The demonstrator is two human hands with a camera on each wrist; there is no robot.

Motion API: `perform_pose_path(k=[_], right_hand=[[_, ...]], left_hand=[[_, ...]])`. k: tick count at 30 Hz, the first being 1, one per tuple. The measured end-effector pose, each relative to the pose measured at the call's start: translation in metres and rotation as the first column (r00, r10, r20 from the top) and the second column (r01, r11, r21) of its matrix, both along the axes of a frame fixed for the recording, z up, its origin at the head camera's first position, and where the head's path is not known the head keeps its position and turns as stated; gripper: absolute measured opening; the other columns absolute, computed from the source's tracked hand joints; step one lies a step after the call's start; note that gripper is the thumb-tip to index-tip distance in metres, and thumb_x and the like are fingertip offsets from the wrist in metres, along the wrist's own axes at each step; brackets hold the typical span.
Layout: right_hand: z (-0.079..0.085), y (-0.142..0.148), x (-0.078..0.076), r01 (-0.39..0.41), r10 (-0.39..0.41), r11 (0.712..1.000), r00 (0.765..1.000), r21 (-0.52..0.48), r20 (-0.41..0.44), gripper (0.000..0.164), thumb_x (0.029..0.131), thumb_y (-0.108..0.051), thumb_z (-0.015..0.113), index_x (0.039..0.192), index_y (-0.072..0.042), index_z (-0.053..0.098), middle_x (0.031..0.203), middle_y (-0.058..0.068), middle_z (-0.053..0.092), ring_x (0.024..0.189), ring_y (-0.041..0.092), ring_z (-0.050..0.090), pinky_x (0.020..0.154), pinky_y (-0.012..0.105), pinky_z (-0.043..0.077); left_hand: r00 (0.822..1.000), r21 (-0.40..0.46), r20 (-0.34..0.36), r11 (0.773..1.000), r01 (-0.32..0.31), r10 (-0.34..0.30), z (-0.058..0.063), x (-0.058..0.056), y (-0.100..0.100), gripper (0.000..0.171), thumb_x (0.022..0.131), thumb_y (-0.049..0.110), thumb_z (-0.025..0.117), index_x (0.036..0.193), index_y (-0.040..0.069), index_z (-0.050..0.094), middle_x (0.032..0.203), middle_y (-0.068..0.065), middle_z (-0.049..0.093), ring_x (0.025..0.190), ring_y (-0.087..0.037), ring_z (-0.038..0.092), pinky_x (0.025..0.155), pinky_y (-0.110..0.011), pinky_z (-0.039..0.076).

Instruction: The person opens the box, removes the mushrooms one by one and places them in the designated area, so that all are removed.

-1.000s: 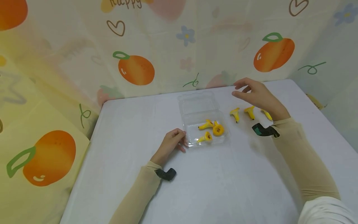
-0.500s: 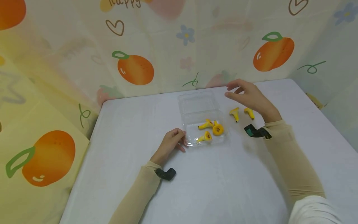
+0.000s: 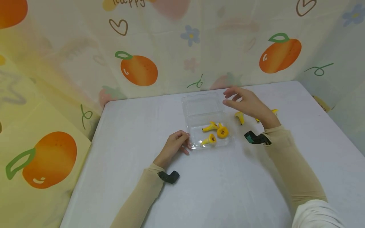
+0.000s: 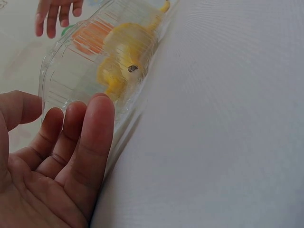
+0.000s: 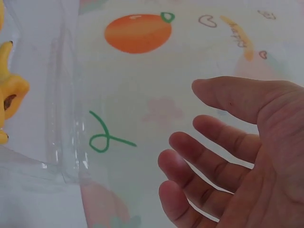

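Note:
A clear plastic clamshell box point(image 3: 195, 118) lies with its lid folded back, holding three yellow trumpet-shaped mushrooms point(image 3: 210, 126). My left hand point(image 3: 176, 142) grips the box's left edge, its thumb and fingertips at the rim point(image 4: 43, 88) in the left wrist view. The right hand point(image 3: 246, 103) is raised over the table just right of the lid, fingers loosely bent and nothing between them. Below it, another mushroom point(image 3: 240, 117) lies on the table; two more, a middle one point(image 3: 257, 120) and a right one point(image 3: 275, 111), are partly hidden by that hand and wrist.
A white cloth covers the table point(image 3: 216, 190). Behind it hangs a curtain point(image 3: 171, 41) printed with oranges, hearts and flowers, meeting the table's back edge. A dark strap piece point(image 3: 169, 177) sits at the left wrist, and another point(image 3: 256, 138) at the right.
My right hand has moved left towards the box lid and dipped slightly, passing over the loose mushrooms and covering different ones. The left hand and the box have stayed in place.

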State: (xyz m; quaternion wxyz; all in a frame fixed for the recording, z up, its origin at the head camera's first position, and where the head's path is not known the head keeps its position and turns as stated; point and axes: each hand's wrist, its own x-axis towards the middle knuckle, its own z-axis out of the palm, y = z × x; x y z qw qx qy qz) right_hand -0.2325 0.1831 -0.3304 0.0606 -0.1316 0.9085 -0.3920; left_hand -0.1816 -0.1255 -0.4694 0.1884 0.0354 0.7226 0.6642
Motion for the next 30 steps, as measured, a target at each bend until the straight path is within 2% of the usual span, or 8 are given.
perform_pose_path(k=[7,14,23,30], right_hand=[[-0.005,-0.008,0.002,-0.039,0.039,0.999,0.999,-0.002,0.001,0.040,0.099,-0.035,0.065,0.131,-0.013,0.059,0.133,0.010,0.061,0.115,0.027,0.056,0.090,0.041,0.051],[-0.012,-0.016,0.005,-0.081,0.081,0.996,0.997,0.030,-0.004,0.037,0.099,-0.030,0.066,0.131,-0.013,0.060,0.129,0.011,0.063,0.113,0.027,0.058,0.083,0.038,0.055],[-0.021,-0.026,0.008,-0.136,0.137,0.989,0.990,0.056,-0.019,0.036,0.098,-0.026,0.068,0.130,-0.011,0.060,0.129,0.012,0.064,0.109,0.026,0.060,0.086,0.040,0.055],[-0.032,-0.029,0.007,-0.164,0.165,0.983,0.986,0.082,0.004,0.038,0.097,-0.028,0.068,0.130,-0.011,0.059,0.128,0.011,0.064,0.108,0.026,0.059,0.087,0.040,0.053]], left_hand=[[1.000,0.000,-0.003,1.000,-0.001,0.001,0.002,0.000,0.000,0.028,0.103,0.023,0.054,0.109,-0.003,0.060,0.081,-0.002,0.062,0.072,-0.016,0.065,0.057,-0.028,0.060],[1.000,0.001,-0.001,1.000,0.001,-0.001,0.002,0.001,0.000,0.028,0.104,0.023,0.054,0.109,-0.004,0.060,0.080,-0.002,0.063,0.072,-0.015,0.065,0.057,-0.028,0.060],[1.000,0.004,-0.012,1.000,0.004,-0.004,0.003,0.000,0.000,0.027,0.103,0.023,0.054,0.109,-0.003,0.060,0.080,-0.001,0.063,0.071,-0.015,0.065,0.057,-0.029,0.060],[1.000,0.001,-0.004,1.000,0.001,-0.001,0.003,0.000,0.000,0.026,0.103,0.022,0.054,0.108,-0.003,0.060,0.080,-0.002,0.063,0.071,-0.015,0.065,0.057,-0.029,0.061]])
